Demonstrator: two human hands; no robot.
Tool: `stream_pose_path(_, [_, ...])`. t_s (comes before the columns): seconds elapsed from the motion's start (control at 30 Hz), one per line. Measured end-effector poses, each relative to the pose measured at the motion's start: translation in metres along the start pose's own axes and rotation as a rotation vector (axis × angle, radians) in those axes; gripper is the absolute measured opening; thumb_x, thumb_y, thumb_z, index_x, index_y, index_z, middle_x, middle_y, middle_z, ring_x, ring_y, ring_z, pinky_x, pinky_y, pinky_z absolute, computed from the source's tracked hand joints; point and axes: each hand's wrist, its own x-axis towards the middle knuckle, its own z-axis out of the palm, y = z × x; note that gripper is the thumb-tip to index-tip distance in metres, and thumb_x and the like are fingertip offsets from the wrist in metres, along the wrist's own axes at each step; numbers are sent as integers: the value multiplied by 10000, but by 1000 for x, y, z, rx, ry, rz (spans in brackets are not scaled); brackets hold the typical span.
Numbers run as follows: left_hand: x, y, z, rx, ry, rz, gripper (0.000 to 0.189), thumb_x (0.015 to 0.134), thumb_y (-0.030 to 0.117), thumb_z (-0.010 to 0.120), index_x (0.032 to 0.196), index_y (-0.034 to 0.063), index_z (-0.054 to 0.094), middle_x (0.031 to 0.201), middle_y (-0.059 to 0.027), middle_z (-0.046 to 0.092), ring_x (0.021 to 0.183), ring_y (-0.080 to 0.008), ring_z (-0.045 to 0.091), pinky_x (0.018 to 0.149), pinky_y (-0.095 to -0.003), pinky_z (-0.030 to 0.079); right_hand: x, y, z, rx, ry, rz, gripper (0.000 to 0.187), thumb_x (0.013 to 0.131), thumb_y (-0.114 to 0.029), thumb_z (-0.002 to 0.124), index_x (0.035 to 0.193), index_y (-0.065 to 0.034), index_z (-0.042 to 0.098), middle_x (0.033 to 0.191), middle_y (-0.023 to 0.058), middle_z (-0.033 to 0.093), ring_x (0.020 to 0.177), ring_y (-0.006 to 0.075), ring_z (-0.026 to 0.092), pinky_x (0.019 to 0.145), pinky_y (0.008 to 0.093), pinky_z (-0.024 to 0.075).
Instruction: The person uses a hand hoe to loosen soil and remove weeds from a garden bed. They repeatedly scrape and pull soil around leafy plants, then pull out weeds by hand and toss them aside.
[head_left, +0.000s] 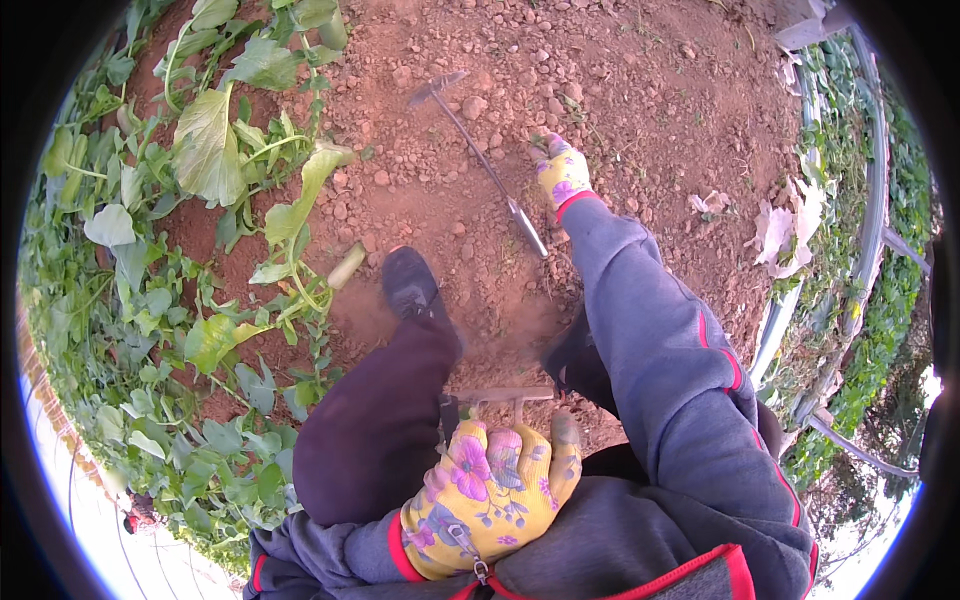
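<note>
My right hand, in a yellow floral glove with a red cuff, reaches down to the reddish soil. Its fingers are curled, and a small green weed shows between the fingertips. To the left of that hand a small hand hoe lies on the ground, its blade away from me and its metal handle end towards me. My left hand, gloved alike, is close to my lap with its fingers bent downward. Just beyond its fingertips is a narrow flat bar with a short stem; whether the hand grips it is hidden.
Dense leafy vines spread along the left, with a pale green gourd-like fruit beside my dark shoe. Dry, papery leaves lie at the right. Beyond them run long pale poles with more greenery. Clods and stones dot the soil.
</note>
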Motion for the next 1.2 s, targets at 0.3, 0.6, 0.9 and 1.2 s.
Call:
stream_pose_path(0.3, [5,-5,-3,55,32,41,290,690,170,536,953,57,579,598,10,379,568,-120,417,580,-273,413,32,48,-49,-395,21,205,278,742,-150,536,1005,-59,517,970,185,547,907,327,554,759,378,455])
stream_pose_path(0.6, [8,-10,-7,18,-54,42,293,618,191,572,908,169,604,738,9,459,658,-173,418,561,-280,377,38,41,-56,-331,54,151,374,707,-139,542,1066,-49,484,1026,201,528,911,329,556,775,390,449])
stream_pose_path(0.9, [6,-9,-9,46,-87,-23,294,622,176,560,912,146,599,694,14,432,648,-161,411,564,-279,377,51,14,-49,-503,-150,60,311,800,-142,462,1107,-99,490,1029,180,545,936,337,546,779,405,440])
stream_pose_path(1.2, [5,-9,-10,33,-70,67,293,624,163,562,911,115,597,692,-5,443,652,-164,420,594,-296,388,37,62,-76,289,287,164,321,768,-196,604,1013,3,547,961,141,607,902,214,577,780,288,428])
